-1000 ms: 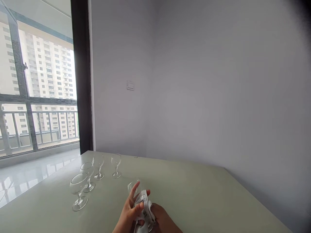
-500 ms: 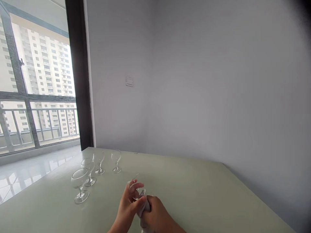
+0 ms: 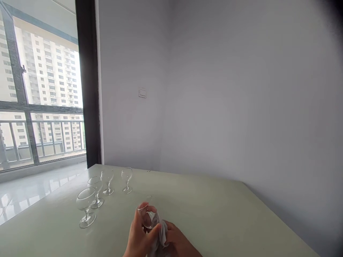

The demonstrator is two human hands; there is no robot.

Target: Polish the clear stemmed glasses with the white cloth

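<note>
My left hand (image 3: 139, 232) is closed around the bowl of a clear stemmed glass (image 3: 148, 216), which tilts with its rim toward the upper left. A pale grey cloth (image 3: 162, 232) is bunched in my right hand (image 3: 175, 238) and pressed against the lower part of that glass. Cloth and fingers hide the stem and foot. Left of my hands, several matching glasses stand upright: a near one (image 3: 86, 207), one just behind it (image 3: 96, 191), another farther back (image 3: 108, 181) and one to the right (image 3: 127, 179).
The pale green table (image 3: 209, 214) meets a grey wall (image 3: 227, 89) at the back. A light switch (image 3: 142, 92) is on the wall. At the left are a dark door frame (image 3: 87, 82) and a window with a railing (image 3: 53, 134) outside.
The cloth shows more beside the glass, and the glass's bowl is turned more into view. My left fingers have shifted around it. The camera view has moved slightly.
</note>
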